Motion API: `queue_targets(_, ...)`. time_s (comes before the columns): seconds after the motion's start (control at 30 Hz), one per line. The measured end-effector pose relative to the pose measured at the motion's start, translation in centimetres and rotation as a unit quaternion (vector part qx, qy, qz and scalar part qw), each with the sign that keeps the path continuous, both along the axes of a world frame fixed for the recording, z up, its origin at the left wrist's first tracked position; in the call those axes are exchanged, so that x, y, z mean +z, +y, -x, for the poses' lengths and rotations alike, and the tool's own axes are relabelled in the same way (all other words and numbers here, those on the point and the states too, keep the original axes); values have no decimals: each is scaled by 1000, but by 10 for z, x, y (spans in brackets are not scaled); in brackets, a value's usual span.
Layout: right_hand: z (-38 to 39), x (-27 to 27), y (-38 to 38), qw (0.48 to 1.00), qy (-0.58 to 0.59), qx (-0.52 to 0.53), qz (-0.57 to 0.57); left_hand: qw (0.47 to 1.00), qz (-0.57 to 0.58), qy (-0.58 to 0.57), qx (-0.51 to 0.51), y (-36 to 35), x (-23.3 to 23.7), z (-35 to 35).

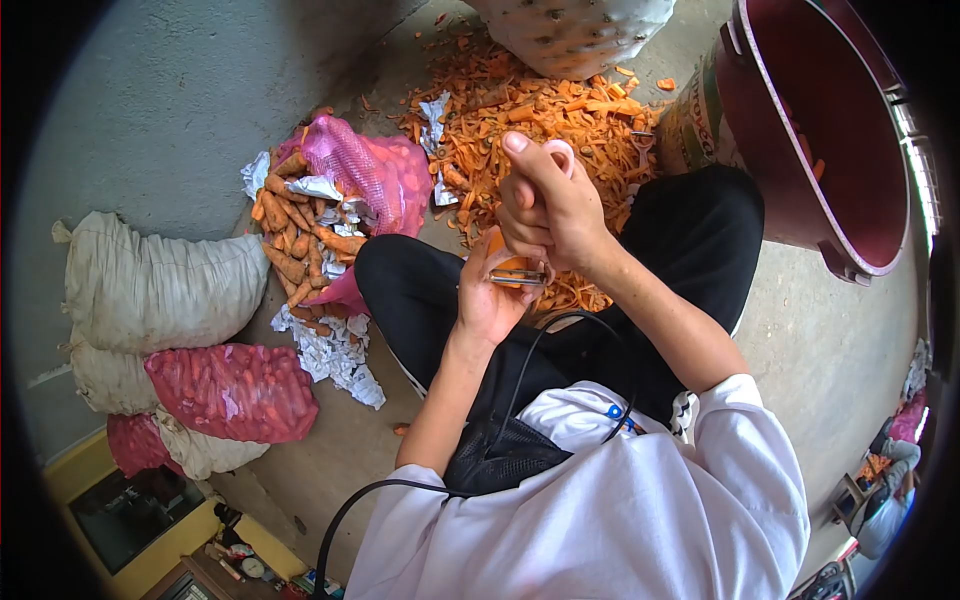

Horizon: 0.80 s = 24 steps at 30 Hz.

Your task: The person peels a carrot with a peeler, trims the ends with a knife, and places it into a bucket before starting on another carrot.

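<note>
My left hand [492,300] is curled around a carrot [497,243], of which only an orange part shows between the fingers. A thin metallic piece [516,277] lies across the left fingers; its ends are partly hidden. Just above and to the right, my right hand [560,215] is closed with the thumb raised. A pale pink rounded edge [560,155] shows beside that thumb, and the rest of the held thing is hidden. Orange peelings [500,130] cover the floor beyond both hands.
Unpeeled carrots [290,235] spill from a pink mesh bag [350,160] at left. Filled white sacks [160,285] and a red mesh bag [235,390] lie farther left. A maroon tub [800,215] stands at right. A person [882,520] is at far lower right.
</note>
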State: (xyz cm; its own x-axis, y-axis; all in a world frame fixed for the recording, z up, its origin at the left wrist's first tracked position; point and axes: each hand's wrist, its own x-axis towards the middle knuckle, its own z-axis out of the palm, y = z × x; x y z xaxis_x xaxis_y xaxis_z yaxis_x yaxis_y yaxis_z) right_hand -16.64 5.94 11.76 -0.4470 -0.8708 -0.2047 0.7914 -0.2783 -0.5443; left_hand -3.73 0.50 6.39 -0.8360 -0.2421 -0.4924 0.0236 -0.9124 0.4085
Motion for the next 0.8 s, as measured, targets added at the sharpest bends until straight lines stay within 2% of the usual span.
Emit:
queue_targets(0.1,25,-20,-11,953,206,-206,-83,993,-59,75,-64,-10,-15,-5)
queue_targets(0.17,68,-19,-7,943,175,-276,-68,992,-68,84,-68,-9,-7,-7)
queue_targets(0.27,90,-9,10,971,92,-209,66,994,-75,68,-32,-7,-1,-4)
queue_targets(0.37,72,-15,7,977,130,-169,-1,999,-40,-1,-9,-6,4,-1)
queue_targets(0.4,66,-19,5,977,124,-160,-65,1000,-10,-19,-15,-7,5,-1)
queue_targets(0.43,63,-19,6,986,73,-135,-71,999,19,-37,-22,-10,6,-2)
queue_targets(0.47,60,-21,5,988,59,-127,-60,997,-48,49,-40,-17,-9,-9)
queue_targets(0.57,60,-21,5,990,44,-127,-53,997,-37,67,-8,-17,-6,-8)
queue_targets(0.67,59,-21,9,991,23,-127,-37,998,60,-3,8,-17,1,-8)
queue_targets(0.77,53,-17,10,994,-19,-104,-5,997,82,-11,6,-22,-8,-15)
queue_targets(0.8,50,-16,10,995,-35,-94,6,999,43,24,8,-23,-12,-16)
